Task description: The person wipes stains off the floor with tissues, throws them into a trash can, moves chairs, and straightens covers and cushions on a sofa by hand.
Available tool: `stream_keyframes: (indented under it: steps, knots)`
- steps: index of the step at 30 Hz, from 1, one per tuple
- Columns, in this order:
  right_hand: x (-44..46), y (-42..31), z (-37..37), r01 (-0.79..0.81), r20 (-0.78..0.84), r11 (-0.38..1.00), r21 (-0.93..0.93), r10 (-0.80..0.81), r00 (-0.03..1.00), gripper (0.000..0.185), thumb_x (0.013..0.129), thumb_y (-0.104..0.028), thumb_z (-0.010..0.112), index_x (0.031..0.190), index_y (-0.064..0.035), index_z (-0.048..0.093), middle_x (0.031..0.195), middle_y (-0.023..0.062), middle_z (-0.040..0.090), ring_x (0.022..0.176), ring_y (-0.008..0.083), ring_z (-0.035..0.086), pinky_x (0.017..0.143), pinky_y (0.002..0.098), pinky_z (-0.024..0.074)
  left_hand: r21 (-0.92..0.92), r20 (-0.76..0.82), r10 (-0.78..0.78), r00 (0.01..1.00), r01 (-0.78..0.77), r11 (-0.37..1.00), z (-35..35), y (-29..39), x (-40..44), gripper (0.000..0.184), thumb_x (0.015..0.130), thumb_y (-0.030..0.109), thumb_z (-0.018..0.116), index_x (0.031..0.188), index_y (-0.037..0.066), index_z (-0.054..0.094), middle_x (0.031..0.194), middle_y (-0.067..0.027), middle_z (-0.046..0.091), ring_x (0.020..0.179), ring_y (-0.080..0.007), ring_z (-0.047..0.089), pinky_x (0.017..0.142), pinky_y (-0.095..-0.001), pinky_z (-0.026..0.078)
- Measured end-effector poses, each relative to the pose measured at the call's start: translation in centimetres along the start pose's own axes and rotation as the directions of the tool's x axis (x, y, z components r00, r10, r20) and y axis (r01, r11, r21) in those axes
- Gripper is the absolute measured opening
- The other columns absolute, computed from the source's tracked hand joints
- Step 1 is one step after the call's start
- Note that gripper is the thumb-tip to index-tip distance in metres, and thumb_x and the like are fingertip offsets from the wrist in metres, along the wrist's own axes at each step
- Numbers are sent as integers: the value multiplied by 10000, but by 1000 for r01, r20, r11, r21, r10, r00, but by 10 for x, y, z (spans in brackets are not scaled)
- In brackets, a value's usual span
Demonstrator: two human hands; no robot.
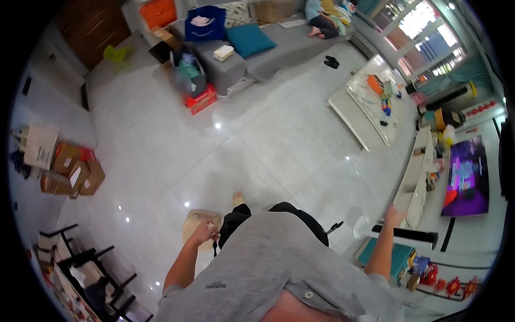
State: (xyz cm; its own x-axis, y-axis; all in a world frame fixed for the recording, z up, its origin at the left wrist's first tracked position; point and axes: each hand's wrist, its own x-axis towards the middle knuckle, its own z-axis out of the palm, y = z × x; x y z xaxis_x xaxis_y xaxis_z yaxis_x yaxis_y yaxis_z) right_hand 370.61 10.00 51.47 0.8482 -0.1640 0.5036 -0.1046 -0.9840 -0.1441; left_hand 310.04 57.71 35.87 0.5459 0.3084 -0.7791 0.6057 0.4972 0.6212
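Note:
My left hand (205,232) is closed at my left side, in front of a rounded beige thing (189,228) that looks like a bag or a bin. Something small and pale shows at the fingers, and a short dark strap (215,247) hangs just below. Whether the hand grips the beige thing itself is not plain. Out to my right, my right hand (395,216) is smeared by motion, its fingers unclear. Close to it are a white round-ended object (363,228) and a black bar (413,235).
Cardboard boxes (88,177) stand at the left wall, with dark chairs (115,284) nearer me. Ahead are a grey sofa (289,51) with a seated person (324,24), a red box (201,99) and a white low table (348,121). A TV (465,177) hangs on the right.

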Motion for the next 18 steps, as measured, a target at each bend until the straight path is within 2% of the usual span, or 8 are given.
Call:
stream_keyframes:
  steps: [1, 3, 5, 6, 8, 14, 17, 18]
  knots:
    - [17, 6, 7, -163, 137, 987, -3, 162, 977, 933, 809, -318, 701, 1382, 198, 175, 1205, 352, 554, 1088, 465, 572, 988, 450, 428, 175, 21, -4, 1000, 1, 985, 0, 1, -6, 306, 927, 195, 577, 1097, -53, 523, 793, -139, 635, 685, -203, 659, 583, -337, 535]
    - [50, 31, 67, 51, 84, 998, -26, -49, 995, 929, 813, -310, 695, 1405, 177, 170, 1225, 339, 549, 1081, 468, 572, 977, 447, 433, 399, 83, -1, 997, -33, 916, 4, 6, -12, 324, 945, 265, 559, 945, -58, 573, 729, -124, 630, 666, -195, 649, 571, -360, 517]
    - [54, -42, 42, 375, -116, 904, 204, -358, 926, 920, 813, -211, 679, 1480, 58, 106, 954, 282, 659, 888, 372, 660, 846, 409, 503, 470, 143, 2, 990, -70, 880, 7, 14, -11, 353, 946, 284, 550, 878, -60, 591, 701, -116, 628, 671, -192, 647, 584, -367, 506]
    - [49, -117, -22, 29, 302, 919, 394, -159, 940, 926, 807, -161, 670, 1500, 12, 79, 864, 224, 678, 747, 300, 674, 720, 376, 529, 476, 37, 51, 998, -62, 877, 13, 26, -14, 369, 942, 297, 547, 852, -56, 607, 704, -119, 635, 690, -206, 648, 610, -374, 494]
    - [85, -151, -9, 98, 248, 903, 419, -218, 944, 933, 804, -160, 666, 1510, -15, 73, 807, 171, 674, 660, 266, 662, 638, 363, 525, 498, -44, 100, 994, -65, 864, 16, 23, 4, 387, 939, 310, 545, 827, -52, 623, 707, -121, 642, 709, -219, 650, 636, -381, 482]
    - [137, -287, -23, 69, 204, 872, 485, -190, 960, 930, 831, -253, 669, 1513, -21, 82, 790, 145, 653, 737, 314, 645, 726, 401, 505, 272, -228, 396, 889, -332, 903, 14, 20, 84, 320, 911, 263, 557, 1026, -25, 633, 805, -128, 676, 755, -227, 630, 695, -385, 471]
    - [174, -331, 11, 109, 136, 815, 569, -224, 965, 906, 852, -192, 657, 1523, -45, 65, 726, 114, 627, 621, 216, 637, 616, 343, 513, 84, -337, 288, 897, -276, 958, 19, 43, 104, 332, 888, 254, 571, 1059, -26, 624, 845, -124, 686, 769, -224, 637, 698, -383, 475]
    - [184, -345, 21, 109, 139, 804, 584, -232, 963, 906, 852, -192, 657, 1523, -45, 65, 726, 114, 627, 621, 216, 637, 616, 343, 513, 163, -306, 197, 931, -152, 975, 16, 58, 106, 330, 879, 256, 578, 1038, -29, 627, 837, -118, 689, 771, -238, 644, 695, -386, 476]
